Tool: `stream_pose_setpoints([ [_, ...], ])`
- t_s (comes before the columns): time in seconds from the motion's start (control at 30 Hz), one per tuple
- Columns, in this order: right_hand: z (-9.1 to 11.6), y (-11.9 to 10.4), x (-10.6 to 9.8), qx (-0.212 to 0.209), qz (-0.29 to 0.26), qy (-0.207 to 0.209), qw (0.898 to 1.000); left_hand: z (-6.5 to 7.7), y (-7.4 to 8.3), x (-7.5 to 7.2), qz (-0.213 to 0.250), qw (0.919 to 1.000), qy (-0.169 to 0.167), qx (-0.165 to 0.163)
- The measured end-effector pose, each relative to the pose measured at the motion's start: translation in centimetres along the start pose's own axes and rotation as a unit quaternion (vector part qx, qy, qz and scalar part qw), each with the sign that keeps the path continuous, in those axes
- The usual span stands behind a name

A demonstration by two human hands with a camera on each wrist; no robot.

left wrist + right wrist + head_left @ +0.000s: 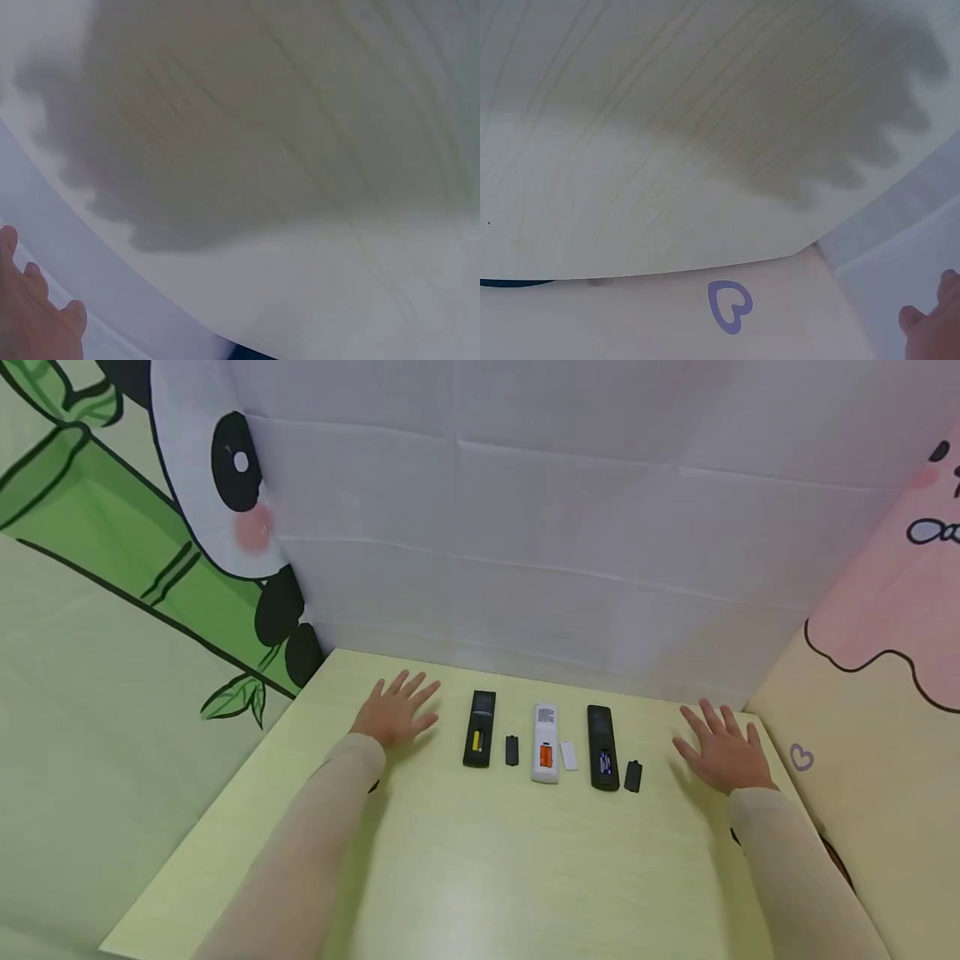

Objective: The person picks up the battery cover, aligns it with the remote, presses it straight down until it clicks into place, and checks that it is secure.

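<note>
Both hands are spread in the head view: the left hand (396, 710) left of centre and the right hand (726, 752) toward the right edge, fingers pointing up the frame, shadows falling on the pale table (465, 860). Between them, slightly right of centre, lies a row of remotes, backs up, with their bays uncovered. Nearest the left hand is a black remote (479, 725) with yellow in its bay, a small black cover (512, 750) just right of it. Next comes a white remote (546, 731) showing orange, a white cover (569, 756) close beside it. Farther right lies a dark remote (602, 739) showing blue; its neighbour, a dark cover (633, 776), is nearest the right hand. Cartoon prints fill the upper left and upper right.

The left wrist view shows the left hand partly at the lower left edge, with a broad shadow across the tabletop.

In the right wrist view, part of the right hand enters at the lower right; its shadow fills the upper right, and a purple heart (720, 307) sits at bottom centre.
</note>
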State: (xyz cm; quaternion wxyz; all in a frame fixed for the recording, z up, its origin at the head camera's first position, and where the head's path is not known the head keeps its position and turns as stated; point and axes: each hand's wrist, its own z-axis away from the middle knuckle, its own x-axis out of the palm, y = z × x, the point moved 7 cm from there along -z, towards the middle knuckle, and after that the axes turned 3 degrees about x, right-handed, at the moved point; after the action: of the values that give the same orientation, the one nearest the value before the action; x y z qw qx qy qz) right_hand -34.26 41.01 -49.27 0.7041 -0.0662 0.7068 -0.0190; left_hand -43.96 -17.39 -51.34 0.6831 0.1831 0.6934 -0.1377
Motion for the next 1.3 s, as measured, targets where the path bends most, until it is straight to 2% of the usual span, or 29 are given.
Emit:
stream_pose_setpoints([
  [0.3, -0.4, -0.1, 0.0, -0.017, 0.030, 0.005, 0.999, 0.2, 2.1, -0.2, 0.033, 0.9982, -0.033, 0.039],
  [0.47, -0.5, -0.6, 0.1, -0.027, 0.039, 0.002, 0.999, 0.5, 3.1, 0.2, 0.044, 0.9964, -0.051, 0.050],
  [0.93, -1.3, -1.4, 0.7, -0.040, 0.044, 0.001, 0.998, 0.2, 4.5, 2.2, 0.096, 0.9901, -0.089, 0.049],
  [1.13, -1.7, -1.9, 0.7, -0.044, 0.038, 0.000, 0.998, -0.2, 5.5, 2.6, 0.098, 0.9901, -0.089, 0.048],
  [1.3, -2.1, -2.4, 0.7, -0.048, 0.030, 0.009, 0.998, -0.3, 6.3, 2.4, 0.103, 0.9891, -0.095, 0.044],
])
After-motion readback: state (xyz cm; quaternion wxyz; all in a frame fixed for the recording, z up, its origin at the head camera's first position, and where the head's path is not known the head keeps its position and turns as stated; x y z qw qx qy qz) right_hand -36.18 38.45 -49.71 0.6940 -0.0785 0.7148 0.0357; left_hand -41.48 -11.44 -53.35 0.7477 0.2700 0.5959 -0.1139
